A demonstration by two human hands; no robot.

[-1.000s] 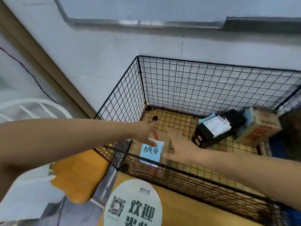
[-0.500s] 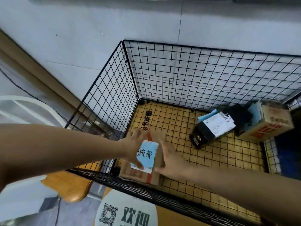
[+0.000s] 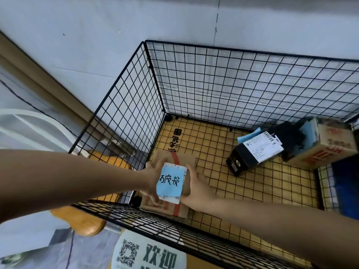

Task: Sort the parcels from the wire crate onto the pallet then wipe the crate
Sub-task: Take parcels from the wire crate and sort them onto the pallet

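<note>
Inside the wire crate [image 3: 252, 84], near its front-left corner, the left hand [image 3: 153, 183] and right hand [image 3: 198, 189] are clasping the cardboard parcel [image 3: 186, 161] from both sides, hiding its flanks. Farther back, 2 more are lying: a black parcel [image 3: 250, 155] and a brown box [image 3: 330, 150] running off frame.

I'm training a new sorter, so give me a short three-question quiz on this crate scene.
1. True or false: both the left hand and the right hand grip the taped cardboard parcel.
2. Where does the black box lie? A) on the wire crate floor; B) outside the crate; C) in the right hand.
3. Fill in: the handwritten note on the gripped parcel is ___ in colour.
Key: 1 true; 2 A; 3 blue.
</note>
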